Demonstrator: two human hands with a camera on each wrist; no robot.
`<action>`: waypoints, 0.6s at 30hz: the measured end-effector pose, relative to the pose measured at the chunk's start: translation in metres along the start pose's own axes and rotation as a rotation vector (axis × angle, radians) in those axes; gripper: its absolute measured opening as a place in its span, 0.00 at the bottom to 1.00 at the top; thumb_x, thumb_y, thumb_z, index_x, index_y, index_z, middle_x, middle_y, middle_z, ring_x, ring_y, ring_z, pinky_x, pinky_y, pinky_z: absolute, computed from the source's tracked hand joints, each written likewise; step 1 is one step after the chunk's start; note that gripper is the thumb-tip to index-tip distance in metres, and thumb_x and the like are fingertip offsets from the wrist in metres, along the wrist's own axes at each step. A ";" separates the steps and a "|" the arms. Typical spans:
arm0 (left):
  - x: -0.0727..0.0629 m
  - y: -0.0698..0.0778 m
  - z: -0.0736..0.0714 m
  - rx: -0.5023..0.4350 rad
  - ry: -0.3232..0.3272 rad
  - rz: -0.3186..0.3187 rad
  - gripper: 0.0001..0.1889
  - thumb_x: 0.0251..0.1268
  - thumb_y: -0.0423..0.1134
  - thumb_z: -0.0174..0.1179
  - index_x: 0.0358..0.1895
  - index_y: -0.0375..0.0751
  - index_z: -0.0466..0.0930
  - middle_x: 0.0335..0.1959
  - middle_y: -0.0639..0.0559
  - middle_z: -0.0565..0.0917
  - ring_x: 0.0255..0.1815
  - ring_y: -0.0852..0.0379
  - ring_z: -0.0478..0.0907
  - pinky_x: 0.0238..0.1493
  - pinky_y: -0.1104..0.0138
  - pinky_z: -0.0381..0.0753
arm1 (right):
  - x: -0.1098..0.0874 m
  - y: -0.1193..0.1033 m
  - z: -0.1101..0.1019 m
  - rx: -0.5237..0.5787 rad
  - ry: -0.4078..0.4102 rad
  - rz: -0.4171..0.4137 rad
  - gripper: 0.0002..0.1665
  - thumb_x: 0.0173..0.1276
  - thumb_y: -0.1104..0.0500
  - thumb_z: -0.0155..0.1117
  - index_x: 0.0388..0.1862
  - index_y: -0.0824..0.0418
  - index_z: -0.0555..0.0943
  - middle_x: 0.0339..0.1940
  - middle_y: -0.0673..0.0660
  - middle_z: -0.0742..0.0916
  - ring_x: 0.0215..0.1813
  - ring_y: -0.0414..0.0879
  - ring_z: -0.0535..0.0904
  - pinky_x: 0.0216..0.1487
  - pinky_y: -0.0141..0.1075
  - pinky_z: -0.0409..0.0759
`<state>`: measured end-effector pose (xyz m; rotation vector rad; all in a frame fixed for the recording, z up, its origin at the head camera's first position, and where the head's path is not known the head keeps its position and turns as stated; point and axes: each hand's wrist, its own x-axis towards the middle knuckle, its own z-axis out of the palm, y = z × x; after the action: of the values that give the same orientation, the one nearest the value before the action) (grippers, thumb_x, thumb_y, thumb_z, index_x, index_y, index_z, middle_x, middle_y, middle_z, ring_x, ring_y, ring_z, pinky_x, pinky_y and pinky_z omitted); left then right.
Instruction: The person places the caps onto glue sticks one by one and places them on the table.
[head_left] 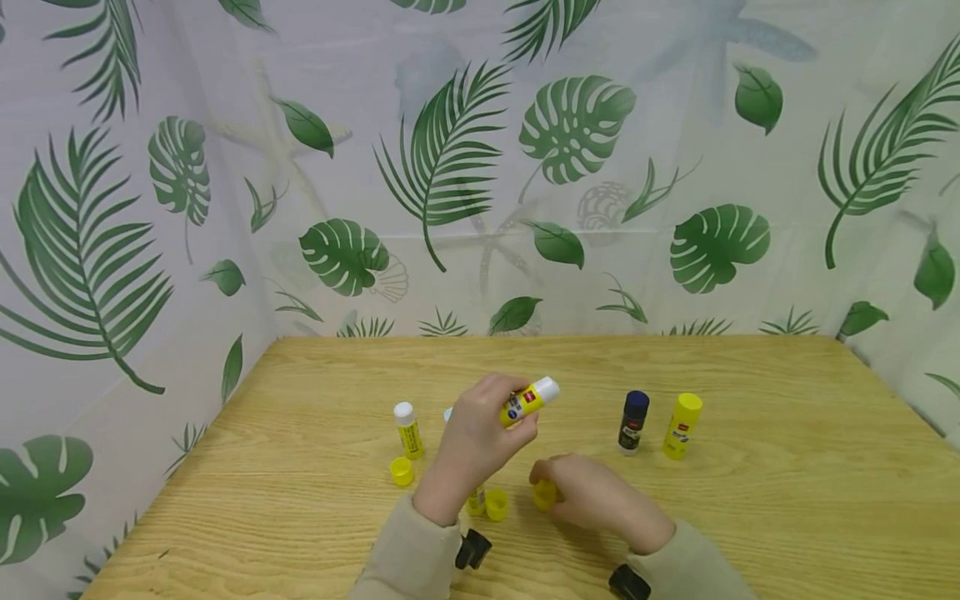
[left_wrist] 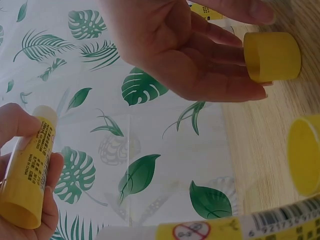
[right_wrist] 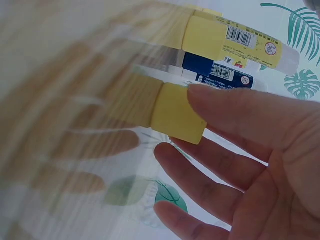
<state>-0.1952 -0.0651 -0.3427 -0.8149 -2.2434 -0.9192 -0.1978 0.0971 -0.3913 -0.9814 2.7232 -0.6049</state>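
Observation:
My left hand (head_left: pixel 480 429) grips a yellow glue stick (head_left: pixel 521 406) above the table, its white end tilted up to the right. In the left wrist view, thumb and fingers wrap its yellow body. Low at the table, my right hand (head_left: pixel 592 493) is at a yellow cap (right_wrist: pixel 175 114) standing with its hollow side up. The right fingers stretch behind this cap, while in the left wrist view the thumb appears apart from it. Left of it, another yellow cap (head_left: pixel 497 505) stands beside a yellow glue stick (head_left: pixel 476 502) partly hidden by my left wrist.
Farther left stand a white-topped yellow glue stick (head_left: pixel 408 432) and a yellow cap (head_left: pixel 402 472). To the right are a navy-capped glue stick (head_left: pixel 633 422) and a yellow-capped one (head_left: pixel 682 427). A pale blue top (head_left: pixel 447 414) peeks out behind my left hand. Leaf-printed cloth borders the wooden table (head_left: pixel 787 500).

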 end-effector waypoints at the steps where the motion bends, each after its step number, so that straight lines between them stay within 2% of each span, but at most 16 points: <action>1: 0.000 0.000 0.000 0.002 0.001 0.000 0.13 0.47 0.31 0.63 0.39 0.36 0.77 0.35 0.49 0.79 0.29 0.60 0.73 0.29 0.75 0.73 | 0.000 0.000 0.000 0.006 -0.002 0.001 0.17 0.47 0.67 0.68 0.38 0.64 0.77 0.34 0.54 0.82 0.34 0.45 0.76 0.33 0.39 0.74; 10: 0.000 0.000 0.000 0.023 -0.001 0.015 0.13 0.47 0.32 0.63 0.39 0.36 0.76 0.35 0.49 0.78 0.29 0.60 0.73 0.28 0.75 0.73 | -0.001 0.000 -0.001 0.010 0.012 -0.024 0.14 0.49 0.69 0.66 0.37 0.64 0.78 0.33 0.54 0.82 0.33 0.45 0.76 0.32 0.37 0.74; 18: 0.000 -0.001 0.001 0.043 -0.004 0.037 0.13 0.47 0.31 0.62 0.40 0.37 0.76 0.35 0.50 0.78 0.29 0.62 0.73 0.28 0.78 0.72 | -0.001 0.006 -0.013 0.030 0.114 -0.081 0.14 0.47 0.71 0.63 0.37 0.68 0.77 0.33 0.56 0.82 0.36 0.50 0.77 0.35 0.40 0.75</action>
<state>-0.1958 -0.0645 -0.3441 -0.8364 -2.2364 -0.8501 -0.2038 0.1059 -0.3824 -1.0865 2.7742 -0.7347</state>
